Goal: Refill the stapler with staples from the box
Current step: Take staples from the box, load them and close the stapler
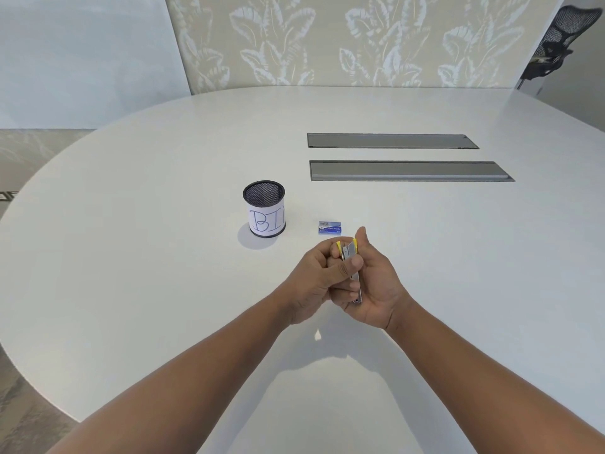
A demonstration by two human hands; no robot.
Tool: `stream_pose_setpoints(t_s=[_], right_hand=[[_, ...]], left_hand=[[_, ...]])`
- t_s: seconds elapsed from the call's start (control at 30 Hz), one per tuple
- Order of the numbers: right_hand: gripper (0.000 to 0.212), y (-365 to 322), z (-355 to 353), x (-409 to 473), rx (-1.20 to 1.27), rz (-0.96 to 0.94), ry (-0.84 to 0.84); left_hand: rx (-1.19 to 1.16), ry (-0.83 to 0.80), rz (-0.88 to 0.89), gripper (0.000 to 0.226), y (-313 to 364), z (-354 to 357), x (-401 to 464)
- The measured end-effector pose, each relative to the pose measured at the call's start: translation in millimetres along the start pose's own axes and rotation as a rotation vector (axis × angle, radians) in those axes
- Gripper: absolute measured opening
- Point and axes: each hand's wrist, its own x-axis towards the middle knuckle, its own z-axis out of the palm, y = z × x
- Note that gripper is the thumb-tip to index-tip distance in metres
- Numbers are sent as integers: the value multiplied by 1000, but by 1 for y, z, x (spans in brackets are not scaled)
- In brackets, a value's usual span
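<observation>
A small yellow and metal stapler (349, 253) is held above the white table (163, 273), pointing away from me. My right hand (376, 286) cradles it from the right and below. My left hand (319, 280) grips it from the left, thumb pressed across its metal top. Most of the stapler's body is hidden by my fingers. A small blue staple box (330, 228) lies shut on the table just beyond my hands.
A black mesh cup (264, 213) with a paper label reading "BIN" stands left of the box. Two grey cable hatches (409, 171) are set in the table farther back. A black office chair (556, 44) stands at the far right.
</observation>
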Motion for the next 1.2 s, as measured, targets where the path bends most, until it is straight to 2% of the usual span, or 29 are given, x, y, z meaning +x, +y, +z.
stream_pose_setpoints(t_s=[0.17,0.23,0.37,0.43,0.5,0.57,0.63,0.83,1.0,1.2], right_hand=[[64,-5,3,-3,-138,48,90],[54,-7,4,-5,-250,47,129],[21,-14,7,-9,-375,18,167],[26,-19,8,-10,-469,6,150],[36,-23,8,-10,-675,-12,138],[40,-25,6,-10,-935,-51,119],[42,-26,5,-10,-1082,-106,123],[30,-30,-4,-10,-1229,-273,277],[27,-29,-21,-7,-1455,-288,378],[30,-16,-42,-3,-1461,-348,459]], left_hand=[[-25,36,6,53,-2,-12,3],[-24,58,38,48,1,-17,3],[12,111,68,34,9,-29,5],[23,126,56,31,13,-37,6],[51,106,53,29,18,-44,6],[162,80,65,31,22,-51,5],[303,50,84,36,27,-56,4],[585,20,98,57,32,-67,1],[810,96,165,53,20,-77,5],[1005,139,200,55,1,-90,16]])
